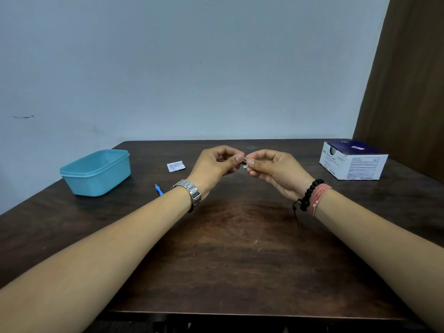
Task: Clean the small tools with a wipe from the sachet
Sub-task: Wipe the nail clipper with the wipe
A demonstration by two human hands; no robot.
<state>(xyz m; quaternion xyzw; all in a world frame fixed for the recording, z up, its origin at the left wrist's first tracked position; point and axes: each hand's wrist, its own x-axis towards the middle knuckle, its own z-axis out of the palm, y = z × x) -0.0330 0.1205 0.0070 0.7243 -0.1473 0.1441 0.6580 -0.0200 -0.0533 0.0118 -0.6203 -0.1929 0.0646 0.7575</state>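
Note:
My left hand (217,163) and my right hand (271,170) meet above the middle of the dark wooden table (235,248). Between their fingertips sits a small dark tool (244,162), mostly hidden, with a bit of white wipe (245,166) showing just below it. The left thumb and fingers pinch the tool; the right thumb and fingers pinch the wipe against it. A white printed sachet (175,166) lies flat on the table left of the hands. A small blue-handled tool (159,190) lies near my left wrist, partly hidden by it.
A light blue plastic tub (96,173) stands at the left of the table. A white and dark blue cardboard box (352,162) sits at the back right. A brown curtain (406,92) hangs at the right, a plain wall behind.

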